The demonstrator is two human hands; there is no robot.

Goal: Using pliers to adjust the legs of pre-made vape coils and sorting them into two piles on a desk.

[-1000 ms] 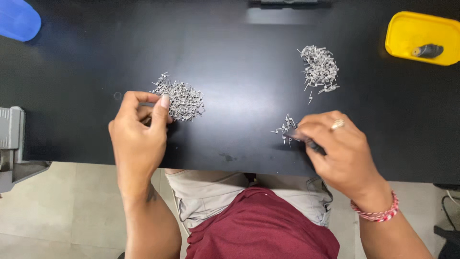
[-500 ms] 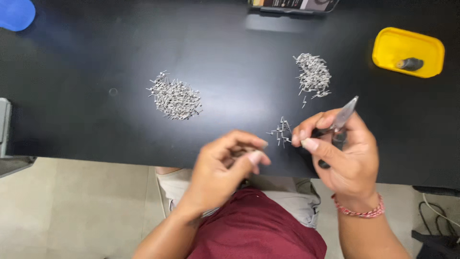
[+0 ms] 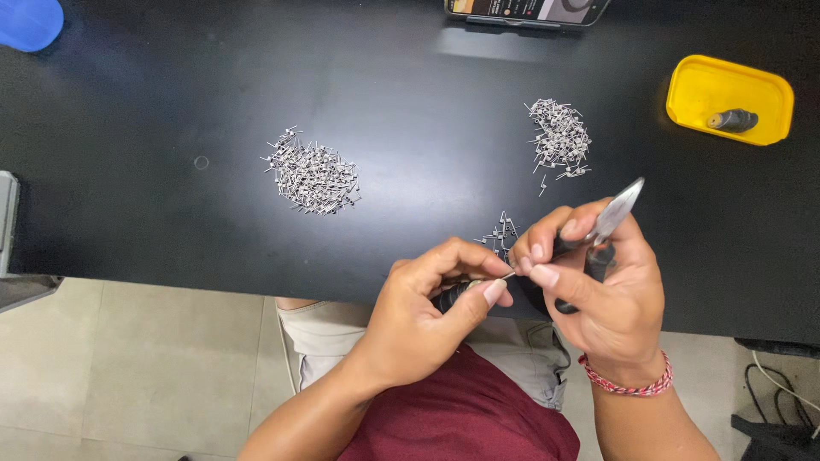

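three pin piles (image 3: 313, 177) and a yellow tray (image 3: 726, 87) surround both hands (image 3: 521, 282).

This looks like a small assembly workbench, the kind found in a light workshop or electronics shop. A broad matte black table (image 3: 171, 102) runs across the view, and on it lie heaps of tiny metal pins: one big pile (image 3: 312, 177) on the left, another pile (image 3: 559, 137) further right, a small cluster (image 3: 502, 232) near the table's front edge. A yellow plastic tray (image 3: 696, 90) holding a dark cylindrical part (image 3: 732, 120) sits at the far right. A phone (image 3: 525, 8) lies at the far edge, a blue plastic item (image 3: 30, 21) in the corner. Pale floor tiles (image 3: 128, 367) show below, cables (image 3: 781, 393) trailing at right.
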